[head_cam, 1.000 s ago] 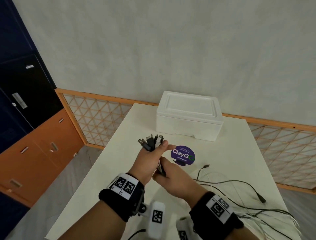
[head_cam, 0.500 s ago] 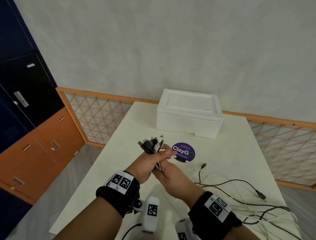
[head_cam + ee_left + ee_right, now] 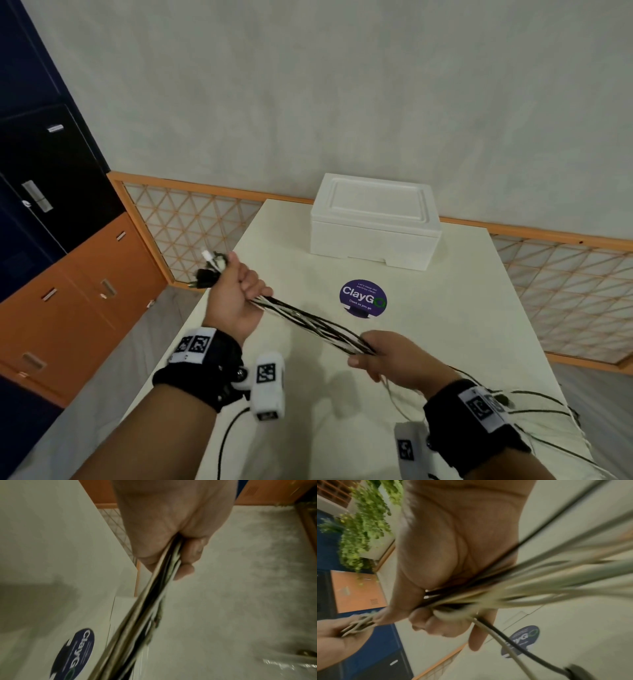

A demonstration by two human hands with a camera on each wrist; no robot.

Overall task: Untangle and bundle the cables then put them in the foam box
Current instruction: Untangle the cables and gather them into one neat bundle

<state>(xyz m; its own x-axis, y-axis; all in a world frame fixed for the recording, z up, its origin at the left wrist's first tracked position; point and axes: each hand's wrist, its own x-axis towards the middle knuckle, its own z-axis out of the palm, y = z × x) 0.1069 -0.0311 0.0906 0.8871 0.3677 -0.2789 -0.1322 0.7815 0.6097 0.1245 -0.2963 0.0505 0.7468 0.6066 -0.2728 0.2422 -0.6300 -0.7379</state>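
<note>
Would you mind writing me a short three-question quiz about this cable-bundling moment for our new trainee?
1. True or false: the lid of the foam box is off.
2. Which hand grips the cables near their plug ends? A) left hand B) right hand C) neither
3. Fill in: the round purple sticker lies on the table between the box and the ____.

Key
1. False: the lid sits closed on the box.
2. A: the plugs stick out beyond the left fist, while the right hand grips the same strands further along.
3. Hands: the cables are stretched between them, nearer the person than the sticker.
</note>
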